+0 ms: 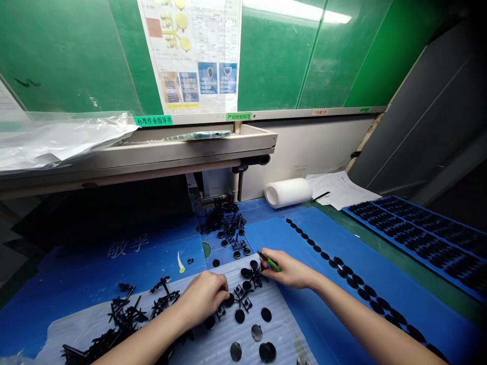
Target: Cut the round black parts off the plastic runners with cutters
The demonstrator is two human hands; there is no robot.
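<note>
My left hand (pixel 205 296) is curled, its fingers closed on a black plastic sprue piece (pixel 228 301) that lies on a grey foam sheet (pixel 279 329). My right hand (pixel 291 270) is closed round a green-handled tool (pixel 271 262), its tip at another black sprue with round discs (pixel 251 276). Loose black discs (pixel 266 314) lie on the sheet in front of both hands. A heap of black sprues (pixel 228 228) sits further back on the blue mat.
Cut black sprue scraps (pixel 122 314) pile at the left. A curved row of black discs (pixel 353 279) runs along the right of the blue mat. A blue tray of discs (pixel 422 238), a white roll (pixel 288 192), papers (pixel 342 190) and a shelf (pixel 171 152) stand behind.
</note>
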